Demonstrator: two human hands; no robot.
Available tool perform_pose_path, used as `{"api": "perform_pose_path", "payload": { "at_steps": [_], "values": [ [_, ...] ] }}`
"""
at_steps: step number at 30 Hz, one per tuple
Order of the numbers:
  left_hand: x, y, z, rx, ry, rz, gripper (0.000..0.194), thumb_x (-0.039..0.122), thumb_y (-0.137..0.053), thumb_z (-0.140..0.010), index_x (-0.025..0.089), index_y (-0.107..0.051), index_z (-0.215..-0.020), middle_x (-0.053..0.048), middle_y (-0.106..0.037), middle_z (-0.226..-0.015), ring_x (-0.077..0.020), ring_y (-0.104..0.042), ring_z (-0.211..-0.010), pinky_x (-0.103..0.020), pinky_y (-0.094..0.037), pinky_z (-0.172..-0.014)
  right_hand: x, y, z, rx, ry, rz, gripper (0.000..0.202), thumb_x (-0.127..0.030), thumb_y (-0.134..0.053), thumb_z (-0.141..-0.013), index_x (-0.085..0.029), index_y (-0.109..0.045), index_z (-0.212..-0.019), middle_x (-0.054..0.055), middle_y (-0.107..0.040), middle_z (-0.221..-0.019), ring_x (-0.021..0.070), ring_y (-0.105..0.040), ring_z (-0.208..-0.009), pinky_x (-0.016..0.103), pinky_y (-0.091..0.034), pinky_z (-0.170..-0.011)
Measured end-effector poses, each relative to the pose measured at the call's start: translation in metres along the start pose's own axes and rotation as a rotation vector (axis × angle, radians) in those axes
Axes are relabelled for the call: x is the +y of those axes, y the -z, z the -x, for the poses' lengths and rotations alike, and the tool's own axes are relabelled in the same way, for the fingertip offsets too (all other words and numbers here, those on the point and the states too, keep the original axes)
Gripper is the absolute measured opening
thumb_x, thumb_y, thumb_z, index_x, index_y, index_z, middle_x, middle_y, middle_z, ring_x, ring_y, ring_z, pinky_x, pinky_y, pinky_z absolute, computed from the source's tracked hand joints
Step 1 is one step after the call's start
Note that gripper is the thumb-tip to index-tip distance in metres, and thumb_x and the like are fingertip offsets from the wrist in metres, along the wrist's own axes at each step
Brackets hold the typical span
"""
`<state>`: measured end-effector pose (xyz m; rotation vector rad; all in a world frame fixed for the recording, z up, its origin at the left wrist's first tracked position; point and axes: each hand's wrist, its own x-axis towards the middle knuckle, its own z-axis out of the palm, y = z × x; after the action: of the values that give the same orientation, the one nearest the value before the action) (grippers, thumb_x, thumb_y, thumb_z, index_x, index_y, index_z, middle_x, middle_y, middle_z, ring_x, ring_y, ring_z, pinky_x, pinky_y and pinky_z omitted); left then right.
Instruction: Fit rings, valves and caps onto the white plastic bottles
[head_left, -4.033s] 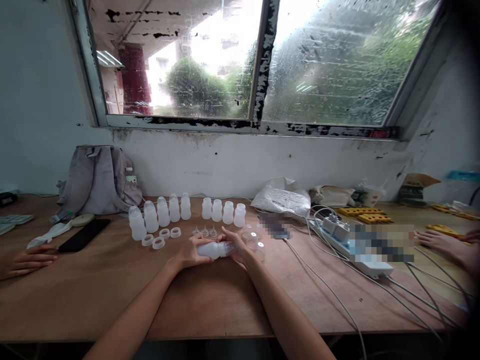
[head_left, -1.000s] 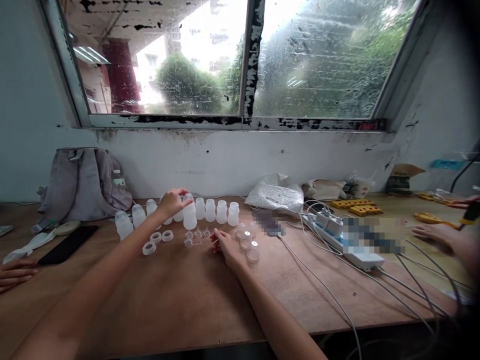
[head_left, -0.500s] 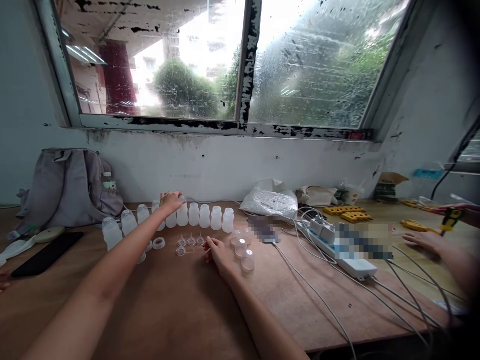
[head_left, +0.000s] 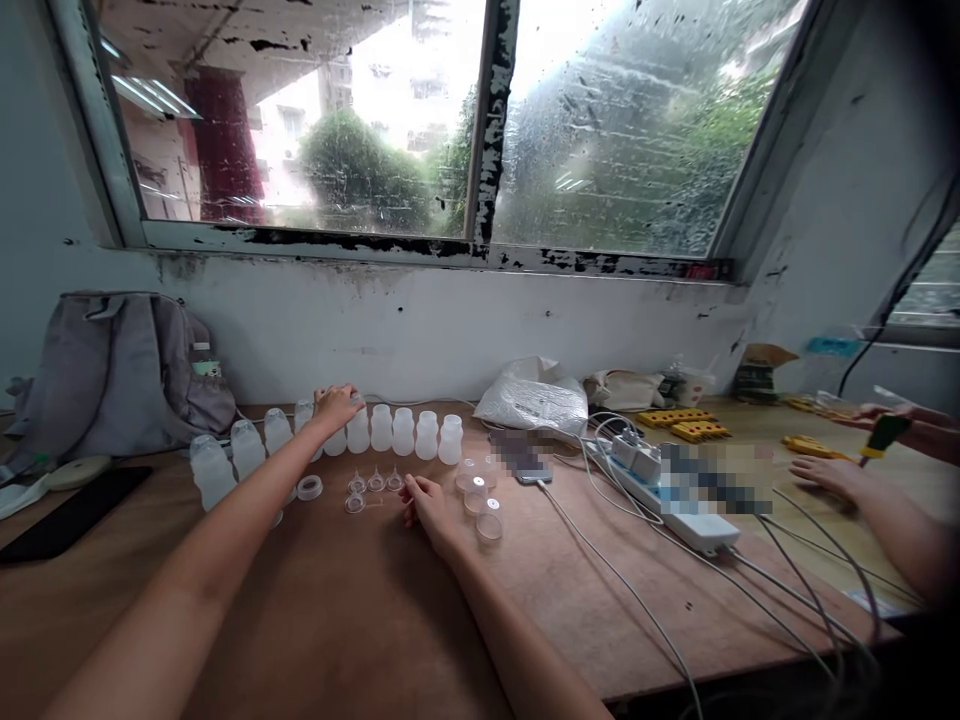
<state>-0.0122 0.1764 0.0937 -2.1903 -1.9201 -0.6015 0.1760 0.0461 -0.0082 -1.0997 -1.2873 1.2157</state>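
Note:
Several frosted baby bottles stand in a curved row, some with clear domed tops at the left end and open-necked ones, such as this bottle (head_left: 450, 440), at the right end. My left hand (head_left: 337, 408) reaches over the row, its fingers closed around the top of one bottle (head_left: 358, 435). Lower down, my right hand (head_left: 424, 505) rests on the table with curled fingers; whether they hold anything is hidden. Just left of it lie several clear bottle teats (head_left: 376, 481). A white collar ring (head_left: 309, 488) sits beside my left forearm, which hides part of the row.
Clear domed caps (head_left: 489, 527) lie right of my right hand. Farther right are a phone (head_left: 534, 472) on a cable and a white power strip (head_left: 701, 528) with trailing cords. A grey backpack (head_left: 120, 370) stands left. Another person's hands (head_left: 832, 472) work with a screwdriver near yellow parts.
The view has shifted slightly, so most things sit a little farther left. My two hands keep nearly the same places. The other person's screwdriver has tilted.

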Motion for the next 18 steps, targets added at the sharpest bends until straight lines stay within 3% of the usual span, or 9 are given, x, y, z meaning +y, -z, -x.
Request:
{"api": "perform_pose_path", "payload": {
  "at_steps": [15,18],
  "values": [
    [0.001,0.0059,0.0014,-0.033,-0.019,-0.043,0.039,0.043,-0.043,-0.074,0.018,-0.054,-0.103,-0.01,-0.063,-0.099,-0.0276,-0.051,-0.1,-0.045,-0.028,-0.088,-0.0001,-0.0002,0.001,0.001,0.003,0.03,0.03,-0.045,-0.043,-0.075,-0.017,-0.047,-0.063,-0.001,-0.049,-0.062,0.0061,-0.041,-0.039,0.02,-0.036,-0.036],
    [0.0018,0.0069,0.0011,-0.006,-0.035,-0.043,0.043,0.042,-0.045,-0.073,0.018,-0.052,-0.108,-0.011,-0.06,-0.106,-0.0283,-0.049,-0.104,-0.045,-0.027,-0.089,-0.0008,-0.0005,0.001,-0.001,0.006,0.034,0.03,-0.045,-0.043,-0.075,-0.017,-0.047,-0.063,-0.001,-0.047,-0.062,0.006,-0.041,-0.038,0.019,-0.035,-0.035]
  ]
}}
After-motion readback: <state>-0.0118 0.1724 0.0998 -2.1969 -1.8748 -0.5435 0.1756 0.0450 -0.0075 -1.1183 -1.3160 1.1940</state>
